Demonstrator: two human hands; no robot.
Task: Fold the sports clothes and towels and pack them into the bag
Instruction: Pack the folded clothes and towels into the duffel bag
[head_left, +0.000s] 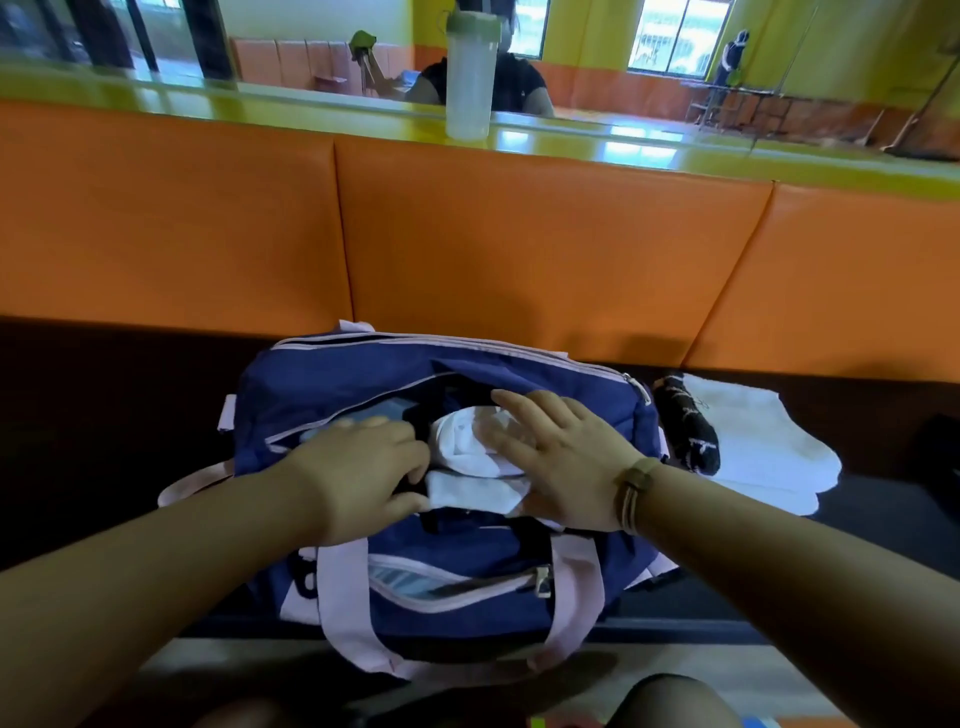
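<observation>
Likely a gym: orange wall padding (519, 234), wall mirror (623, 52).

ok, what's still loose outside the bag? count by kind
white towel, flat on the bench: 1
black patterned garment, rolled, at that towel's left edge: 1
shaker bottle, upright on the ledge: 1
Total: 3

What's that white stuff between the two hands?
Folded white towels lie between the left hand and the right hand, inside the open bag. The head view shows it.
</observation>
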